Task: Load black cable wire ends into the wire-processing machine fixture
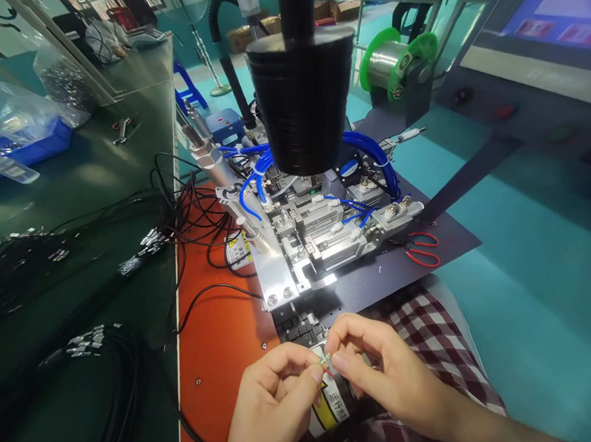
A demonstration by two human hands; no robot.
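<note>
My left hand [274, 399] and my right hand [379, 366] meet low in the picture, both pinched on the thin coloured wires [325, 359] at the end of a black cable [198, 433]. The fingertips almost touch each other. Just beyond them lies a black slotted fixture [302, 327] at the front of a small metal machine [316, 236] with blue air tubes [366, 146]. A yellow and white warning label [331, 405] shows under my hands. My checked garment [422, 320] lies below my right hand.
A big black cylinder [302, 94] hangs over the machine. Red-handled scissors [422, 248] lie on the dark plate at right. Bundles of black cables [82, 341] with metal ends cover the green bench at left. A green wire spool [396, 58] stands behind. A blue bin [25, 151] sits far left.
</note>
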